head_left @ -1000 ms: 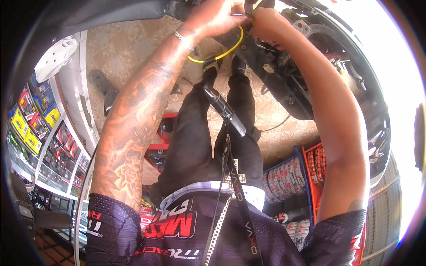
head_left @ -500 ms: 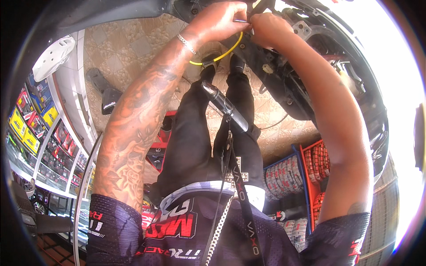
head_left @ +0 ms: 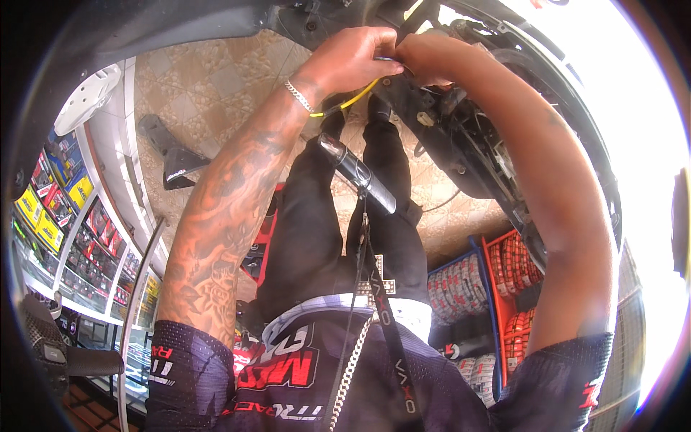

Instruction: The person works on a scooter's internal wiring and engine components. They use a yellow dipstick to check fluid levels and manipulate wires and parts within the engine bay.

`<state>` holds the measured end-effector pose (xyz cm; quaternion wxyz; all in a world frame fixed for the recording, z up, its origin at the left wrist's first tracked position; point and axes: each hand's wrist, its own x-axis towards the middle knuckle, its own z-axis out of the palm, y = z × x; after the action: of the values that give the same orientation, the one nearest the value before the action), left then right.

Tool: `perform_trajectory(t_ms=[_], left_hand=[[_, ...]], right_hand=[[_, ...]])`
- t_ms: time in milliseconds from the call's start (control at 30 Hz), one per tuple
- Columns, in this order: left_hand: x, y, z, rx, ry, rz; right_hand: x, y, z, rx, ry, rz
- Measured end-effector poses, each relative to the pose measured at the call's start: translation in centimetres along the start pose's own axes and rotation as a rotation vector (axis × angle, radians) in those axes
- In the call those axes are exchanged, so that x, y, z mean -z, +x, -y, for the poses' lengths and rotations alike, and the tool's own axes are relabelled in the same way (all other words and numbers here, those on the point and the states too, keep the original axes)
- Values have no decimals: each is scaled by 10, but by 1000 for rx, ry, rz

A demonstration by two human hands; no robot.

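Note:
At the top centre, my left hand point(head_left: 358, 59) is closed, pinching a thin piece near the end of a yellow cable point(head_left: 354, 100). The cable curves down from the fingers and passes behind my left wrist. Pressed up against it, my right hand point(head_left: 430, 57) is closed too; what lies in its fingers is hidden. A small dark shiny bit shows between the two hands. Both hands are in front of the black, stripped-down body of a motorcycle point(head_left: 497, 155), with bare brackets and wiring.
A dark and silver tube point(head_left: 358, 174) hangs on a lanyard before my legs. Tyres point(head_left: 461, 288) fill blue and red racks at the lower right. A black plastic panel point(head_left: 173, 153) lies on the tiled floor. Glass shelves point(head_left: 90, 237) with boxed goods line the left.
Both hands have come down and slightly closer to my body, still together. The yellow cable's visible loop has lowered and flattened.

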<state>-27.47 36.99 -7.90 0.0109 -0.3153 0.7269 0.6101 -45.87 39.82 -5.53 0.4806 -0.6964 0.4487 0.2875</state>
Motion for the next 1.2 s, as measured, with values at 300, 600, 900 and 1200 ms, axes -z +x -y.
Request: perform_trajectory(t_ms=[300, 600, 900, 1200], left_hand=[[15, -1, -12, 54, -29, -22], [5, 1, -22, 25, -29, -30], [4, 1, -20, 45, -35, -39], [-8, -2, -14, 98, -129, -1]], right_hand=[[-3, -5, -7, 23, 160, -145], [-13, -20, -9, -47, -29, -336], [-12, -13, -2, -184, -13, -314], [-6, -11, 2, -186, -47, -108]])
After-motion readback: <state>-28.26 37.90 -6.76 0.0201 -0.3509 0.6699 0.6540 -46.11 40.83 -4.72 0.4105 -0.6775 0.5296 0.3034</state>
